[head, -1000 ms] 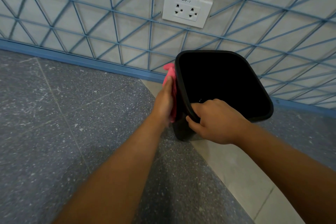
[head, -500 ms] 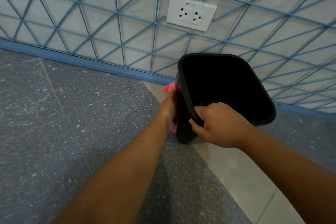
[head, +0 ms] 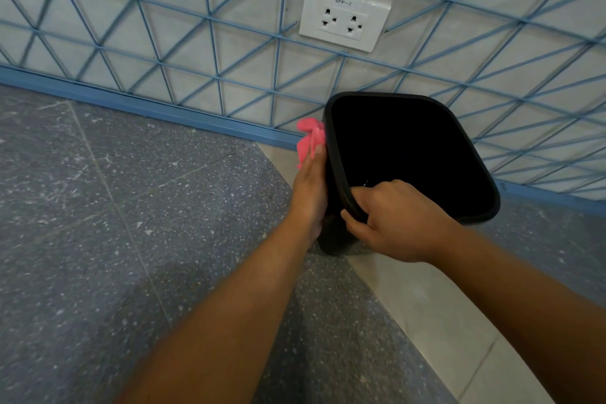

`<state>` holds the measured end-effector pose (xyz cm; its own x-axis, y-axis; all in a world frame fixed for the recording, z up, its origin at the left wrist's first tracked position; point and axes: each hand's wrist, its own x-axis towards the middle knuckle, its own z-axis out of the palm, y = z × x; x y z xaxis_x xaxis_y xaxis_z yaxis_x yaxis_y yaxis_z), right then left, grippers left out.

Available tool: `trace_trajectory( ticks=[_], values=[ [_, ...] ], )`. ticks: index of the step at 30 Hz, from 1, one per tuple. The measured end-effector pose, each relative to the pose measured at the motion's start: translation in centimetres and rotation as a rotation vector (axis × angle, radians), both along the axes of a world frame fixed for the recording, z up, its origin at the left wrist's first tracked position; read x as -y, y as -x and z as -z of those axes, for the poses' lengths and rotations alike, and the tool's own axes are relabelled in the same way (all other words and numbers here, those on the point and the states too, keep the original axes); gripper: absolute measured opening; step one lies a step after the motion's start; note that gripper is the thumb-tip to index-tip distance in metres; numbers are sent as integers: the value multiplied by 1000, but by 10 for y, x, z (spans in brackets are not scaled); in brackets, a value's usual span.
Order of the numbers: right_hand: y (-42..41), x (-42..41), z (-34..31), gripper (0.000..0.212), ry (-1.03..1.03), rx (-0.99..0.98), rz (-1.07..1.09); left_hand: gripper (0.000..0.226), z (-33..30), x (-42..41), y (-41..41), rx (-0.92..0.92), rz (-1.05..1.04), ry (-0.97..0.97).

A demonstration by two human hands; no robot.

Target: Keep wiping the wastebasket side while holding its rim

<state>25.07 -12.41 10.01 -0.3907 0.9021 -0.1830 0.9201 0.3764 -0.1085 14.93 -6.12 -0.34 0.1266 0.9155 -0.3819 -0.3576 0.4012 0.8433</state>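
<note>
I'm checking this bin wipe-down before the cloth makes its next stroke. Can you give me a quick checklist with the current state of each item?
1. Right hand has a firm grip on the rim of the black bin: ok, fingers curl over the near edge.
2. Left hand presses the pink cloth flat on the bin's outer left wall: ok.
3. Cloth covers the palm: cannot tell, only its top end shows above the fingers.
4. Bin base planted on the floor: cannot tell, the hands hide it.
5. Bin inside free of contents: cannot tell, too dark.
6. Cloth clear of the wall socket: ok, well below it.
</note>
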Motion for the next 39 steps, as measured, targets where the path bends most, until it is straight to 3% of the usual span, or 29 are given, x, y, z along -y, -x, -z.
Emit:
trace_trajectory(
  ticks=[2,6,10,14,18,23,27,31,36,39],
  values=[
    [-1,0,-1,25,3,10,-5,68,-4,-2,4,6,58,70],
    [-1,1,-1,25,11,14,3,39,-14,0,5,0,13,68],
    [-1,1,0,24,15,8,-9,52,-9,11,1,27,-59,5],
    [-2,0,0,24,2,10,-13,65,-12,5,6,38,32,92],
    [-3,-1,2,24,3,-9,-19,51,-8,13,2,18,-19,19],
    [-4,0,0,24,3,8,-28,61,-1,9,8,78,33,73],
    [-4,-1,0,26,1,9,-34,52,-2,13,0,133,-50,-22],
    [-4,-1,-1,27,8,6,-40,62,3,0,7,176,11,62],
    [-5,-1,1,28,10,-13,-35,55,-10,18,4,113,-61,-19],
    [-5,-1,1,27,8,-6,-31,63,-27,2,9,69,-53,-50]
  ],
)
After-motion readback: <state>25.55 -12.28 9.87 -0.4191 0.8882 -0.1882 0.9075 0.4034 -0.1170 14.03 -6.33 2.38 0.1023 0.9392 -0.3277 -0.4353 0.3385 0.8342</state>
